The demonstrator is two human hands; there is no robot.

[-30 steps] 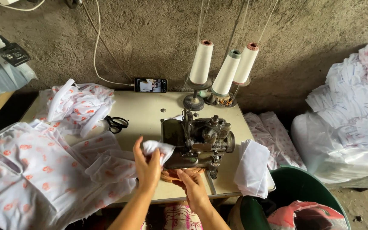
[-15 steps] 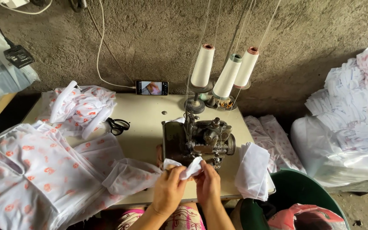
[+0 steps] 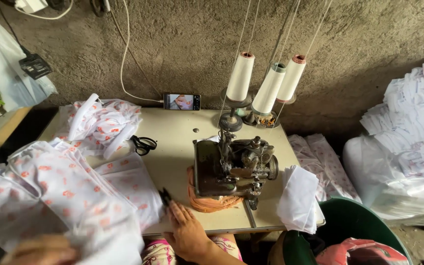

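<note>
Head view first, and nearest to me I see my right hand (image 3: 188, 234) lying flat on the front edge of the table (image 3: 177, 142), fingers spread and pressed on the wood, holding nothing; a small dark clip-like tool (image 3: 165, 197) lies just beside its fingertips. My left hand (image 3: 40, 251) sits blurred at the bottom left corner, resting on the printed white fabric (image 3: 60, 194); I cannot tell whether it grips the cloth. Just beyond my right hand stands the dark sewing machine (image 3: 231, 167) with an orange cloth (image 3: 212, 201) bunched at its base. A folded white cloth stack (image 3: 298, 198) hangs over the table's right edge above a green tub (image 3: 354, 228). Black scissors (image 3: 144, 144) lie mid-table. Farther back stand three thread cones (image 3: 267, 83) and a phone (image 3: 182, 101) by the wall.
</note>
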